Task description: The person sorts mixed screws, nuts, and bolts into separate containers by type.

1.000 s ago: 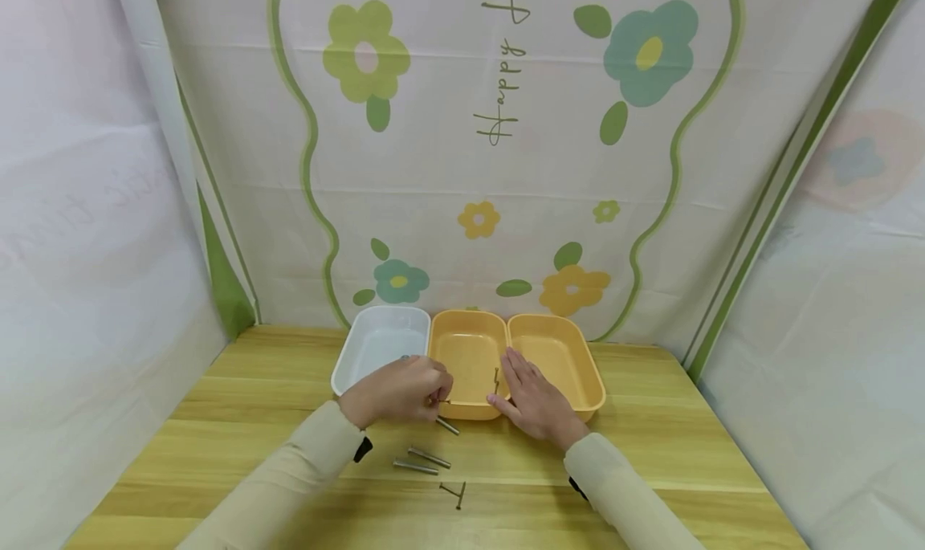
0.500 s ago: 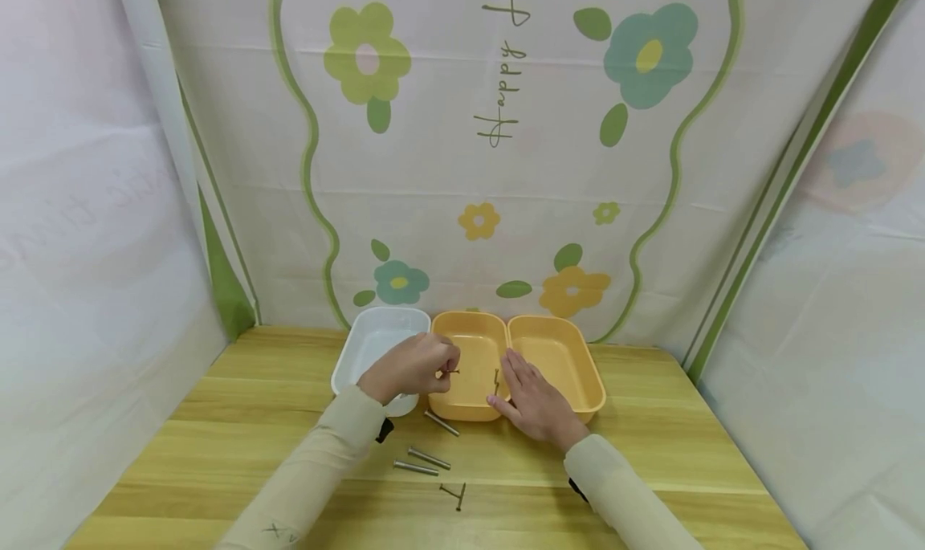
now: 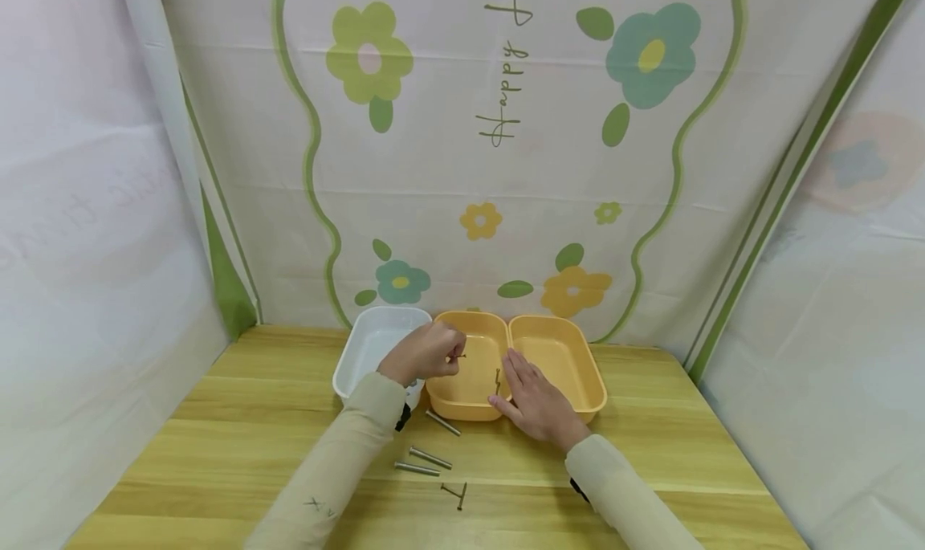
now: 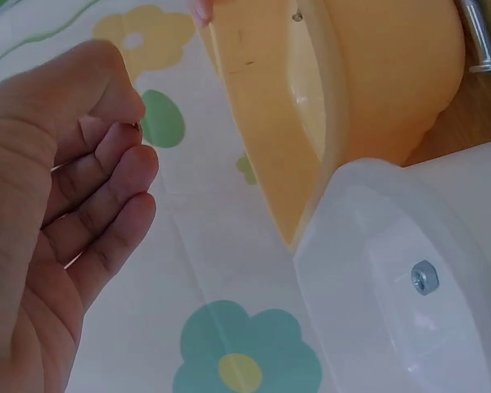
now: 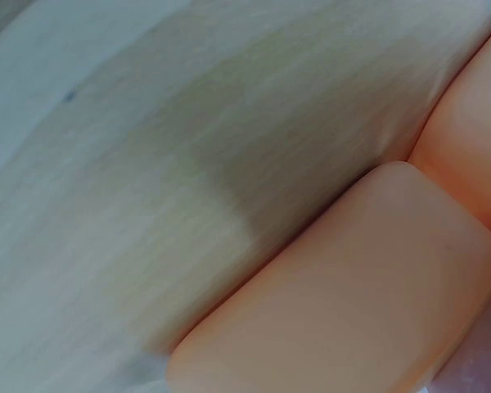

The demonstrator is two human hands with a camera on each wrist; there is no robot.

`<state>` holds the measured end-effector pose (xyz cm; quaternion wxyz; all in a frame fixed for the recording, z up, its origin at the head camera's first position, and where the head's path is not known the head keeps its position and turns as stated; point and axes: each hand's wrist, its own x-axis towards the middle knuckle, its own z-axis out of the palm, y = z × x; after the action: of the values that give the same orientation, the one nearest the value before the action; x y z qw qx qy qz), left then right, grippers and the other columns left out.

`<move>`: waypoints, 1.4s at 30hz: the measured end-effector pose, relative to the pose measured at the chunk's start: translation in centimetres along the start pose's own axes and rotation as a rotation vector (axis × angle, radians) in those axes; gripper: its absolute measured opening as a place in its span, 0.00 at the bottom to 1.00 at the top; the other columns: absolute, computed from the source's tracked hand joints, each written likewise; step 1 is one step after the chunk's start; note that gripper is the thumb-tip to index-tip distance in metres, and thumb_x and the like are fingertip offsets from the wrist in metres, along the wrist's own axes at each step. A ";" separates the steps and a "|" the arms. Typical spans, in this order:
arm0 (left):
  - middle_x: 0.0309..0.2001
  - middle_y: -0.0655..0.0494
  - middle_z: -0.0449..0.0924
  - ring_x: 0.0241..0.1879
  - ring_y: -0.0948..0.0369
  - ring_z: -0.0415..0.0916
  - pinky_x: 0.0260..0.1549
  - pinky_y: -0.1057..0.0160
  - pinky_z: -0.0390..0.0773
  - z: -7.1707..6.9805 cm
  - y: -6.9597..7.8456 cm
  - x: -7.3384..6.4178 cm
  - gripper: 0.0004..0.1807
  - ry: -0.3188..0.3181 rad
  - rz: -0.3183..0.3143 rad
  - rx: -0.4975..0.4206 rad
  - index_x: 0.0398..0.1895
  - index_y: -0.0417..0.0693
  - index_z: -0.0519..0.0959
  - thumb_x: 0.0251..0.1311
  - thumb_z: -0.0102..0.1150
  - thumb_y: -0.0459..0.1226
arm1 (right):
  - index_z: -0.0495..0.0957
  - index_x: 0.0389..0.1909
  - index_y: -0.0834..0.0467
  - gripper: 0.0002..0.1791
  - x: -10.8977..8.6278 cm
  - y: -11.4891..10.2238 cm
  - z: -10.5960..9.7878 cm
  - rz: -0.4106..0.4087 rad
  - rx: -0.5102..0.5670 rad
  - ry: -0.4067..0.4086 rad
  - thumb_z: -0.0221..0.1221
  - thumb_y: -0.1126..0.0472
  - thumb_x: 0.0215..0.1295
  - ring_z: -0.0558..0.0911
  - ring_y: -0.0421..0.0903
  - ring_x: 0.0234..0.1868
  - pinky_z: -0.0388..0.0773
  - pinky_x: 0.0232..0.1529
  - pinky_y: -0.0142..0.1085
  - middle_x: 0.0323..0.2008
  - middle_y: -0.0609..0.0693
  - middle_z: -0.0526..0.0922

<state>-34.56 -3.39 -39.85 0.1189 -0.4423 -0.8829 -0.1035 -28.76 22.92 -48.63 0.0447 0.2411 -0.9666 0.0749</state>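
Brassy screw [image 3: 463,356] pinched, the left hand [image 3: 426,352] has risen toward mid-frame, seemingly over the middle yellow tray [image 3: 470,412], not yet releasing; the right hand's [image 3: 536,400] fingers lie together.

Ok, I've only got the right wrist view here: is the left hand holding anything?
Observer: Yes, the left hand pinches a small screw, with only its end showing in the head view.
Operator: Right. What stands at the far left of the row?
Observer: A white container, with a nut in it.
Operator: And the other hand, are its fingers curled?
Observer: No, the right hand has its fingers straight.
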 end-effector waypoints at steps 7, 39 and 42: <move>0.52 0.46 0.87 0.48 0.52 0.87 0.46 0.57 0.88 0.1 -0.1 0.3 0.14 0.029 -0.090 0.077 0.51 0.39 0.86 0.64 0.70 0.35 | 0.46 0.84 0.67 0.49 0.0 0.2 0.4 0.000 -0.003 -0.006 0.40 0.32 0.82 0.49 0.59 0.87 0.54 0.84 0.55 0.85 0.64 0.46; 0.47 0.56 0.88 0.39 0.63 0.87 0.39 0.68 0.87 -3.8 4.6 -5.2 0.17 -0.116 0.193 0.140 0.49 0.47 0.89 0.59 0.77 0.43 | 0.44 0.84 0.66 0.49 0.1 0.1 -0.1 0.001 0.007 -0.010 0.40 0.32 0.82 0.49 0.59 0.87 0.53 0.84 0.55 0.85 0.64 0.46; 0.44 0.58 0.88 0.35 0.67 0.84 0.35 0.72 0.84 -3.6 5.2 -6.0 0.15 -0.158 0.220 0.122 0.47 0.48 0.89 0.58 0.78 0.41 | 0.44 0.84 0.66 0.49 0.1 0.1 -0.1 -0.004 0.013 -0.008 0.40 0.32 0.82 0.49 0.60 0.87 0.53 0.84 0.55 0.85 0.65 0.46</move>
<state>-26.47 -5.88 -37.83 0.0866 -0.5352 -0.8403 -0.0007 -28.86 22.95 -48.49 0.0392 0.2435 -0.9658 0.0800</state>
